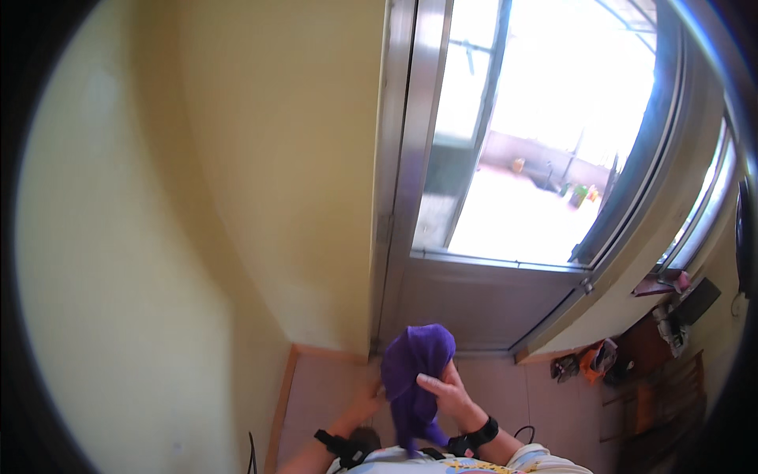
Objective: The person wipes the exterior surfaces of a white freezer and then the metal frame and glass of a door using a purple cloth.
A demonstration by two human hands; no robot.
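A bunched purple cloth point(417, 361) hangs between my two hands, low in the middle of the view, its loose ends falling toward my patterned shirt. My right hand point(445, 388) grips its right side, the thumb laid over the front and the fingers behind the fabric. At the cloth's left edge is my left hand point(370, 400), blurred and partly hidden by the fabric; whether its fingers hold the cloth is unclear. Both wrists wear black straps.
A metal-framed glass door point(462, 302) stands ahead, with a bright yard and potted plants beyond. A yellow wall point(284, 207) rises at the left. On the tiled floor point(491, 385) at right are several bags point(595, 361) and a wooden chair point(651, 409).
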